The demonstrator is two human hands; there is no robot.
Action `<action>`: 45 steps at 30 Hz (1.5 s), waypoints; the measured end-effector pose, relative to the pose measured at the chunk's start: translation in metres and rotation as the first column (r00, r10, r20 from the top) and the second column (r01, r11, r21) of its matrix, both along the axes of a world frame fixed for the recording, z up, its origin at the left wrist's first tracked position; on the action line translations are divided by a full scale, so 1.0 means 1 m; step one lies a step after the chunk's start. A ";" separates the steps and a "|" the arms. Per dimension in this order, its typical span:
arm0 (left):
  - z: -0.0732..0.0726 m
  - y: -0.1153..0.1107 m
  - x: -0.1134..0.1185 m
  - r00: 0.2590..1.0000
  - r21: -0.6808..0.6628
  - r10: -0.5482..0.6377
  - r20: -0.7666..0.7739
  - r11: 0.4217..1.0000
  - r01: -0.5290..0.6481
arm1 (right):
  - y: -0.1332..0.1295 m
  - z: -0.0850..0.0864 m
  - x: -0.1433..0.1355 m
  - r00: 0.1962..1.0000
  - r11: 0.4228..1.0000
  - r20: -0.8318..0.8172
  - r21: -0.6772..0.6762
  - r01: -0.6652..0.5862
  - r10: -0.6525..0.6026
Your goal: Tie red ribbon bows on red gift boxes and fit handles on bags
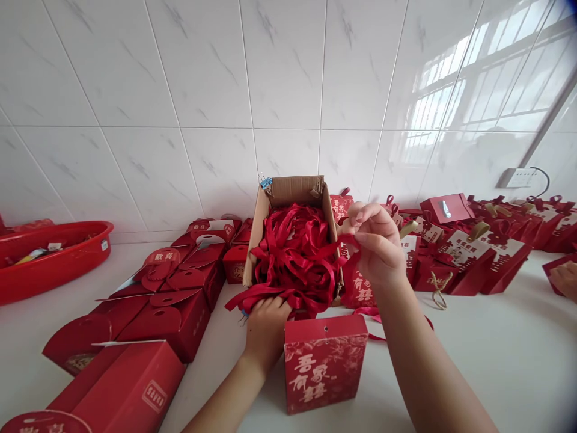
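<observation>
A cardboard box (253, 234) full of tangled red ribbons (297, 252) stands against the tiled wall. My left hand (267, 325) is at the box's near edge, its fingers tucked under ribbon that hangs over the rim; what the fingertips grip is hidden. Above the box's right edge, my right hand (376, 240) pinches a red ribbon between thumb and fingers. A red gift box (325, 367) with pale lettering and a small hole near its top stands upright in front of the cardboard box, between my forearms.
Red boxes (166, 325) fill the left side, with a red basin (85, 252) behind. Finished-looking red bags (469, 258) line the right wall. Another person's hand (565, 279) is at the right edge. Loose ribbon (374, 331) lies beside the gift box.
</observation>
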State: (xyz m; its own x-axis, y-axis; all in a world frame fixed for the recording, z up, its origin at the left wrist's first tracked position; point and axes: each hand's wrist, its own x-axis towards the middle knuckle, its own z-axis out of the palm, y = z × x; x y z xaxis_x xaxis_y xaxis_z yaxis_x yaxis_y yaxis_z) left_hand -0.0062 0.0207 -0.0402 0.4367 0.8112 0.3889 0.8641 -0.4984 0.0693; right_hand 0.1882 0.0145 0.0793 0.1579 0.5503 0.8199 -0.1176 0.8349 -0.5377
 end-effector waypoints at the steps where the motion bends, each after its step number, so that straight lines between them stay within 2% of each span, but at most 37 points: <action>1: 0.000 0.000 0.000 1.000 -0.004 0.000 0.002 1.000 0.000 | 0.003 -0.001 0.001 0.995 0.995 0.000 -0.026 0.096 -0.096; 3: 0.002 -0.001 0.000 1.000 -0.011 -0.001 0.003 1.000 0.001 | 0.010 -0.005 0.004 0.938 0.935 0.061 -0.079 0.345 -0.341; 5: 0.003 -0.001 0.001 1.000 -0.016 -0.001 0.003 1.000 0.001 | 0.018 -0.010 0.007 0.802 0.810 0.251 -0.099 0.578 -0.541; 7: 0.004 -0.002 0.001 1.000 -0.019 0.000 0.003 1.000 0.000 | 0.024 -0.015 0.008 0.644 0.699 0.459 -0.065 0.712 -0.613; 8: 0.004 -0.002 0.001 1.000 -0.019 -0.001 0.003 1.000 0.001 | 0.026 -0.017 0.008 0.588 0.666 0.510 -0.039 0.745 -0.627; 9: 0.004 -0.002 0.001 1.000 -0.020 -0.001 0.002 1.000 0.001 | 0.027 -0.019 0.006 0.567 0.661 0.525 -0.011 0.750 -0.635; 10: 0.005 -0.002 0.001 1.000 -0.019 -0.001 0.001 1.000 0.001 | 0.026 -0.019 0.004 0.578 0.688 0.520 0.024 0.725 -0.628; 11: 0.004 -0.001 0.001 1.000 -0.018 -0.001 -0.001 1.000 0.001 | 0.026 -0.020 0.001 0.616 0.746 0.522 0.058 0.664 -0.589; 13: 0.004 -0.001 0.001 1.000 -0.014 0.001 -0.004 1.000 -0.001 | 0.024 -0.022 -0.007 0.689 0.906 0.625 0.069 0.419 -0.366; 14: 0.004 -0.001 0.000 1.000 -0.013 0.004 -0.005 1.000 -0.004 | 0.025 -0.023 -0.010 0.666 0.960 0.714 0.030 0.279 -0.216; 15: 0.003 -0.001 0.000 1.000 -0.012 0.006 -0.006 1.000 -0.006 | 0.026 -0.026 -0.013 0.597 0.982 0.797 -0.024 0.187 -0.095; 16: 0.003 -0.001 0.000 1.000 -0.012 0.007 -0.007 1.000 -0.007 | 0.028 -0.029 -0.016 0.504 0.984 0.863 -0.064 0.169 -0.030; 18: 0.002 -0.001 0.000 1.000 -0.013 0.005 -0.008 1.000 -0.005 | 0.034 -0.036 -0.017 0.326 0.947 0.943 -0.048 0.318 -0.061; 20: 0.002 -0.001 0.000 1.000 -0.015 0.001 -0.010 1.000 -0.001 | 0.040 -0.043 -0.016 0.216 0.865 0.965 0.023 0.500 -0.151; 21: 0.002 -0.001 0.001 1.000 -0.016 0.000 -0.010 1.000 0.000 | 0.042 -0.045 -0.015 0.193 0.833 0.965 0.042 0.551 -0.176; 27: 0.005 -0.002 0.002 1.000 -0.026 -0.003 -0.006 1.000 0.002 | 0.041 -0.046 -0.017 0.105 0.785 0.974 0.094 0.613 -0.199; 34: 0.006 -0.002 0.001 1.000 -0.034 0.000 -0.011 0.999 0.000 | 0.041 -0.046 -0.024 0.070 0.735 0.976 0.108 0.669 -0.206; 40: 0.004 -0.001 0.001 1.000 -0.024 -0.002 -0.014 1.000 0.002 | 0.042 -0.045 -0.022 0.044 0.747 0.986 0.093 0.658 -0.161; 45: 0.003 -0.001 0.001 1.000 -0.018 0.002 -0.011 1.000 -0.002 | 0.038 -0.042 -0.018 0.016 0.791 0.994 0.075 0.607 -0.107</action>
State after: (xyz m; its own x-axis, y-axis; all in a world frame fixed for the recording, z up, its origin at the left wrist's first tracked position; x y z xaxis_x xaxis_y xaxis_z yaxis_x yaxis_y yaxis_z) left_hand -0.0051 0.0197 -0.0372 0.4394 0.8188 0.3694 0.8657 -0.4957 0.0690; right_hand 0.1705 0.0526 0.0368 -0.3150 0.9122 0.2619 0.9321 0.3493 -0.0956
